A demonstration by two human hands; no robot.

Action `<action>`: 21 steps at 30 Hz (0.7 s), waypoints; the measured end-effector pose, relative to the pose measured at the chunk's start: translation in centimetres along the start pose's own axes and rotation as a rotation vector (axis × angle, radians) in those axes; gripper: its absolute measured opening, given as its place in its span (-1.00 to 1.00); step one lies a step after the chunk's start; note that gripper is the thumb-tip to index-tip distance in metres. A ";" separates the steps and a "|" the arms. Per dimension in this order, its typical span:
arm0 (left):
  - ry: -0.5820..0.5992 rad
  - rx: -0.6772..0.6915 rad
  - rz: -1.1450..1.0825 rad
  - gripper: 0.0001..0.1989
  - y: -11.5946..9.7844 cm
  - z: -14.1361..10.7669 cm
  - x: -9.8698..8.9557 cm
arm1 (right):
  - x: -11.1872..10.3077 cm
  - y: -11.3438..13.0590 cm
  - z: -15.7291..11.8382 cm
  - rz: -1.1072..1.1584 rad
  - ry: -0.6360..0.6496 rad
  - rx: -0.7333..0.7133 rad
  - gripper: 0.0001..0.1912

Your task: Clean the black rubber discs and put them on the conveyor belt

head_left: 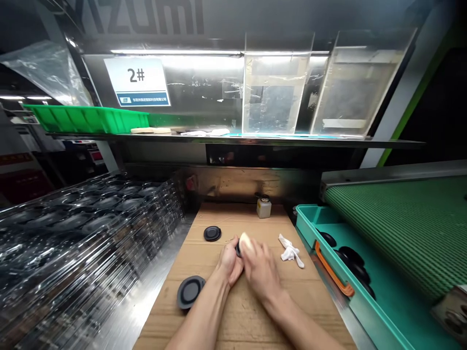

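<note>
Over the middle of the cardboard sheet, my left hand is closed around a small black part, mostly hidden by the fingers. My right hand grips a cream-coloured pad and presses it against that part. A black round lid lies on the cardboard beyond my left hand. Beside my left forearm sits a larger grey round lid. A crumpled white cloth is to the right of my right hand.
A small bottle stands at the cardboard's far edge. Stacked clear trays fill the left side. On the right are a teal bin with black parts and a green conveyor belt. A shelf crosses above, holding a green tray.
</note>
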State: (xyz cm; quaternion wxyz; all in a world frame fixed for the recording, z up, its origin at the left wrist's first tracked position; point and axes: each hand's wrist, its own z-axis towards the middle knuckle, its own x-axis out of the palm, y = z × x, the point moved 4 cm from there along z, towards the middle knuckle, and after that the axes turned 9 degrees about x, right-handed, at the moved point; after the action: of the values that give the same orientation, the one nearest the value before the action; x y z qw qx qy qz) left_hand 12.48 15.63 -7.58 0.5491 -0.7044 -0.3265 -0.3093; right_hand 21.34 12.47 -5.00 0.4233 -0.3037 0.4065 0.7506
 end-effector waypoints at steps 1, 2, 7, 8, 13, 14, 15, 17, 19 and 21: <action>0.007 0.007 0.009 -0.74 0.0 -0.1 0.1 | 0.0 -0.9 0.5 -0.010 -0.011 0.059 -0.60; 0.011 0.014 0.014 -0.74 -0.1 -0.1 0.1 | -0.1 -2.0 1.0 -0.020 -0.027 0.112 -0.61; -0.014 0.002 -0.053 -0.66 -1.0 0.0 -0.3 | -0.2 -6.1 1.5 -0.039 -0.027 0.221 -0.56; -0.022 0.007 -0.083 -0.64 -1.3 0.1 -0.4 | -0.2 -6.5 1.4 -0.035 0.000 0.243 -0.50; -0.011 0.005 -0.164 -0.64 -1.6 0.0 -0.5 | -1.1 -7.0 1.4 0.067 0.128 0.387 -0.32; -0.015 0.010 -0.157 -0.65 -1.5 0.0 -0.4 | -1.5 -6.8 1.5 0.103 0.140 0.401 -0.40; -0.022 0.016 -0.146 -0.66 -1.4 0.0 -0.4 | -1.9 -6.5 1.7 0.152 0.132 0.403 -0.50; -0.049 0.032 -0.122 -0.68 -1.1 0.1 -0.2 | -2.8 -5.5 1.9 0.294 0.051 0.371 -0.64; -0.045 0.050 -0.103 -0.70 -0.8 0.2 0.1 | -3.4 -4.3 1.7 0.421 -0.063 0.300 -0.67; 0.003 0.059 -0.096 -0.70 -0.4 0.2 0.6 | -3.1 -2.9 1.3 0.460 -0.104 0.197 -0.66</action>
State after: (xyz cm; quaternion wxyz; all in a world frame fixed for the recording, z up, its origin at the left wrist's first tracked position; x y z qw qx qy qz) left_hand 12.48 15.93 -6.91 0.5549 -0.6709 -0.3679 -0.3266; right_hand 25.19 13.27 -2.87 0.2890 -0.1216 0.5137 0.7986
